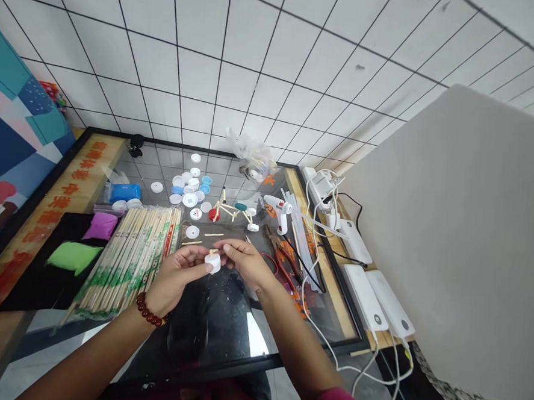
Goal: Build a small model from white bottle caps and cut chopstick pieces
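My left hand (178,274) holds a white bottle cap (213,262) between thumb and fingers over the front of the glass tabletop. A short piece of wooden stick (214,252) stands up from the cap. The fingertips of my right hand (244,262) pinch at this stick beside the cap. Just beyond my hands lie two cut stick pieces (213,235) and a loose white cap (192,231). Behind them stands a small frame of wooden sticks (225,208) with caps fixed to it.
Several white and blue caps (190,200) lie at the back. Packed chopsticks (128,258) are left, with green clay (72,257) and purple clay (100,225) packets. To the right are a glue gun (277,208), red-handled pliers (285,264), glue sticks (299,232), and power cables (304,296).
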Available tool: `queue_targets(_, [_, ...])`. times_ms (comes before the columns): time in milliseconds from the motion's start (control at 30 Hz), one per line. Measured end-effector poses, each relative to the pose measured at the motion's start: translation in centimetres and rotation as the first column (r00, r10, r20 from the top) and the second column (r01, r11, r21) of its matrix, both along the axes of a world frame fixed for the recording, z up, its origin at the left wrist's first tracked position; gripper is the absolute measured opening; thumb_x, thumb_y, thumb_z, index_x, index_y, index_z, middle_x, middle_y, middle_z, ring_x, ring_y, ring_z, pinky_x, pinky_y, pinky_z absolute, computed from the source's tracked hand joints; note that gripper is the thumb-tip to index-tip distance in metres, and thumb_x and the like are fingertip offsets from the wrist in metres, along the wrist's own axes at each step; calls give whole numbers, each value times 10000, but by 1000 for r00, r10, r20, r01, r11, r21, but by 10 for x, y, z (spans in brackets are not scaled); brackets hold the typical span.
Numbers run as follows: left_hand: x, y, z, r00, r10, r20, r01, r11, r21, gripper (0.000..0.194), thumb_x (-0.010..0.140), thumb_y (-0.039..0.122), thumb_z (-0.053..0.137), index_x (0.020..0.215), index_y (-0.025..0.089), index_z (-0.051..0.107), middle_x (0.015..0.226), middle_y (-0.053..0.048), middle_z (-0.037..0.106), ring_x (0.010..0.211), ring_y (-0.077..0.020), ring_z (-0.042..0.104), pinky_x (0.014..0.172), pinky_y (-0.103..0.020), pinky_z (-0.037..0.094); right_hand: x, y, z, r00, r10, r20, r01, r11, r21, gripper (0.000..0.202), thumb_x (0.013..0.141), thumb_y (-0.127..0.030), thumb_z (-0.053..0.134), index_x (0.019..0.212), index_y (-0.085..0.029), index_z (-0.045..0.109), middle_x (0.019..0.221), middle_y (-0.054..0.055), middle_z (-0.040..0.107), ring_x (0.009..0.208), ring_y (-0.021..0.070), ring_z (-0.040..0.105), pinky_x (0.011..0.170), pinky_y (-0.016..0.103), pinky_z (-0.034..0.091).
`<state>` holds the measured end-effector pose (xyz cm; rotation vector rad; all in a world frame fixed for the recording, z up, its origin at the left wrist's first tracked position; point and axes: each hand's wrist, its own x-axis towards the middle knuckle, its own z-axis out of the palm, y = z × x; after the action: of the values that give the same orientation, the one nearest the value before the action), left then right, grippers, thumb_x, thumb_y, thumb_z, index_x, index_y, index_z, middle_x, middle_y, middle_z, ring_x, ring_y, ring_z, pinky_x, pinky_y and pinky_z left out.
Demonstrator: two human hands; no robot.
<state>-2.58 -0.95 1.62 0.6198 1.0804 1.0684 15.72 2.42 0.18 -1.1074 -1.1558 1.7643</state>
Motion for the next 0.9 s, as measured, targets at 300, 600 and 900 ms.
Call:
queue_targets(300, [1,-1,-4,972,-7,-234,17,999,42,345,536,285,907,828,172,764,713,-14,704,664,-129,606,641,-249,494,5,-9,0,976,-198,91,178,965,191,269,710,-411,826,838,-198,722,701,-18,639,626,110,546,610,244,445])
queue_targets(600, [1,2,-1,958,-21,-287,17,1000,-17,354,498,295,916,792,160,774,722,-36,733,669,-141,637,658,-258,504,6,-18,11,859,-341,382,57,805,591,117,888,-275,648,835,-208,728,805,25,703,740,157,626,727,288,494])
queue_targets(900, [2,0,-5,962,-34,-270,28,999,-25,380,505,312,917,823,162,773,746,-29,741,698,-133,639,694,-255,513,6,-17,9,829,-344,441,-4,784,620,150,913,-230,599,810,-199,704,783,21,692,752,156,639,738,267,481])
